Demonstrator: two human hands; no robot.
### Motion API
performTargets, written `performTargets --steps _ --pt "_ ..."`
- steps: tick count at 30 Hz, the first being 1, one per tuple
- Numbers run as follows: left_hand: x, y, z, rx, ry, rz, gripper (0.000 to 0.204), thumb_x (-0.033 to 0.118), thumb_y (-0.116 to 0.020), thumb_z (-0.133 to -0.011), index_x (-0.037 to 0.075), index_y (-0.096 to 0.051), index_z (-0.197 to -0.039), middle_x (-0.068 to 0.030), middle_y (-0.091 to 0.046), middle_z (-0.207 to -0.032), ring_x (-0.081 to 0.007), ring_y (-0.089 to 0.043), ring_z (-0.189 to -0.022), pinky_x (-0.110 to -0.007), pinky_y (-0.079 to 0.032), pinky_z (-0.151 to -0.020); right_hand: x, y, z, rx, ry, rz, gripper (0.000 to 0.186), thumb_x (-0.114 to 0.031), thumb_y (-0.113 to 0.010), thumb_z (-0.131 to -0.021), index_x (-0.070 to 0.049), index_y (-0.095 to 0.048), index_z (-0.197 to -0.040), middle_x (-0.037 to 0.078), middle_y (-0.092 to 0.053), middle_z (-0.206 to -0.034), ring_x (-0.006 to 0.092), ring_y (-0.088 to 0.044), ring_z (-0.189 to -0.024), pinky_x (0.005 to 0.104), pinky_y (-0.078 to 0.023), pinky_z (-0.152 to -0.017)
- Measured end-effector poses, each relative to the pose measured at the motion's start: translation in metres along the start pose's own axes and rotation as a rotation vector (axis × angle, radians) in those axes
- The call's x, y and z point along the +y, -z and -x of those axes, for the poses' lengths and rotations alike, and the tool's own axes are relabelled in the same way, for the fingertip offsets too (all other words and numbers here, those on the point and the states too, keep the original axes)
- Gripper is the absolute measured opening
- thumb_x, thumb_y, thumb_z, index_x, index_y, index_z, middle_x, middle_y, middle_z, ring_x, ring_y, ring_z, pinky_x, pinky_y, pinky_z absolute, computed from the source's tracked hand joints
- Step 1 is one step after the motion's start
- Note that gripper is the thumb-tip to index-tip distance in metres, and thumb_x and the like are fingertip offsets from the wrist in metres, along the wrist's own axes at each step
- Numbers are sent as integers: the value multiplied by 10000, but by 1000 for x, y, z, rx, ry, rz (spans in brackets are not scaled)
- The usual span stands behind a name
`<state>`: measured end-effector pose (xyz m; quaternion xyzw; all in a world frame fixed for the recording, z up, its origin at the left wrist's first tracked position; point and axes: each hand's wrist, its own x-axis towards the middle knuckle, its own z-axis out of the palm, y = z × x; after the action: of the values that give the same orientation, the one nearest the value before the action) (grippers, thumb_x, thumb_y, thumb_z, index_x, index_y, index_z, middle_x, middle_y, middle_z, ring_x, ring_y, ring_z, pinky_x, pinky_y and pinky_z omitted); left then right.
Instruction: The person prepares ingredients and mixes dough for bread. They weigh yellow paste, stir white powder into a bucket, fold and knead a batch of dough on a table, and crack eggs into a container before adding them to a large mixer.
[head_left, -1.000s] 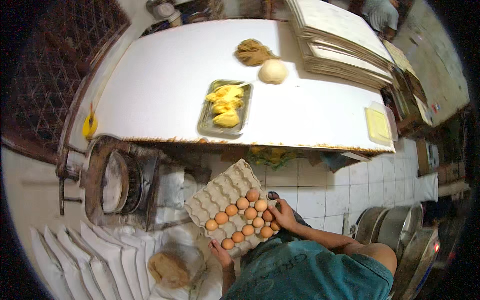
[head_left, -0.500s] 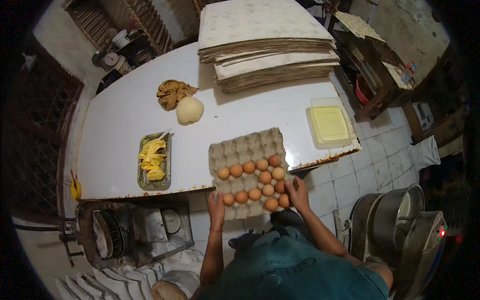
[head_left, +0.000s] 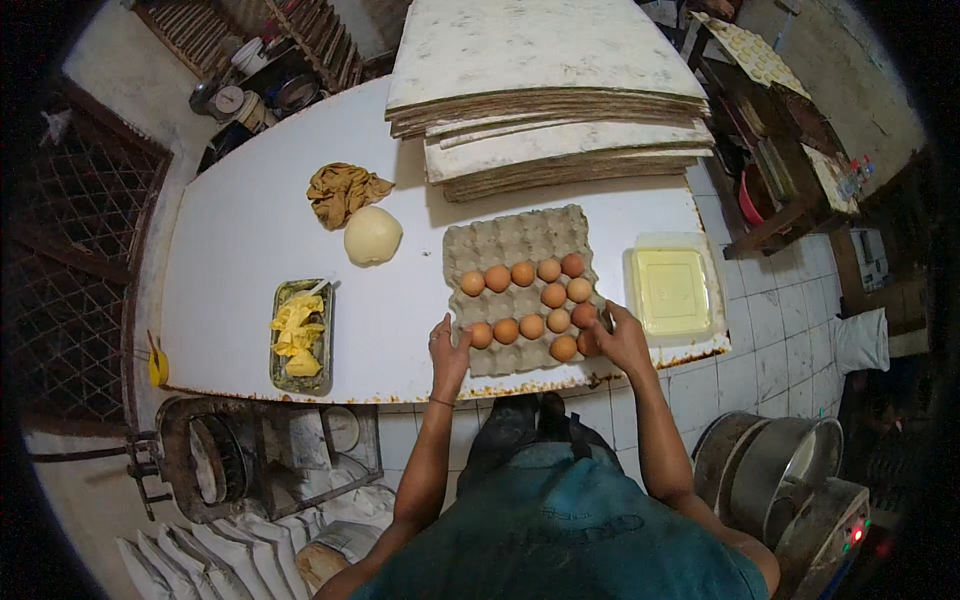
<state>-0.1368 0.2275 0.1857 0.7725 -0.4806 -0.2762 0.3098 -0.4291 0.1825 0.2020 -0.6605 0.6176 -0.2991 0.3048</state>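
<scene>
A grey cardboard egg tray (head_left: 515, 230) with several brown eggs rests on the white table (head_left: 225, 300) near its front edge. My left hand (head_left: 448, 345) grips the tray's near left side. At its right side my right hand (head_left: 618, 335) holds it, fingers beside the eggs. Left of the tray are a glass dish of yellow fat (head_left: 298, 335), a dough ball (head_left: 372, 236) and a crumpled brown cloth (head_left: 340, 195). A clear container with a pale yellow lid (head_left: 670, 285) sits to the right.
A tall stack of boards (head_left: 545, 50) covers the back of the table. A wooden rack (head_left: 750, 130) stands at the back right. Steel mixer bowls (head_left: 775, 470) stand by my right side. An old metal machine (head_left: 215, 460) and white sacks (head_left: 190, 560) are at the lower left.
I carried the egg tray from below the table's edge up and forward onto the tabletop. Both hands moved with it and still hold its sides.
</scene>
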Motion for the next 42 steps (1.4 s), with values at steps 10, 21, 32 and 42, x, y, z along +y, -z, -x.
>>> performTargets --steps 10,21,32,42 --pt "37 12 -94 -223 -538 -250 616 141 -685 -644 39 -422 -1192 -145 -477 -1117 -322 -400 -1024 -396 -336 -865 -112 -82 -101 -345 514 428 440 -163 -670 -656 -80 -540 -1068 103 -528 -1067 272 -486 -956 373 -393 -801" --pt "58 17 -85 -365 -217 409 480 51 -646 -683 41 -441 -1117 -131 -457 -1043 -273 -491 -930 -389 -392 -860 -71 -11 -82 -269 -316 -976 520 -99 -614 -728 -67 -399 -1200 135 -529 -996 249 -544 -878 337 -460 -735" --pt "198 -132 -27 -695 643 1424 319 303 -501 -864 -7 -476 -930 -83 -519 -799 -163 -515 -716 -246 -458 -647 -16 85 -53 208 -423 -1292 290 -250 -386 -885 -71 -388 -1113 95 -476 -886 171 -495 -698 258 -428 -549" --pt "274 -219 21 -655 410 1245 227 282 -433 -898 75 -447 -989 -32 -499 -841 -102 -463 -769 -245 -375 -646 29 157 -56 269 -125 -776 323 -151 -489 -828 21 -455 -1100 117 -505 -1008 188 -475 -948 297 -378 -850"
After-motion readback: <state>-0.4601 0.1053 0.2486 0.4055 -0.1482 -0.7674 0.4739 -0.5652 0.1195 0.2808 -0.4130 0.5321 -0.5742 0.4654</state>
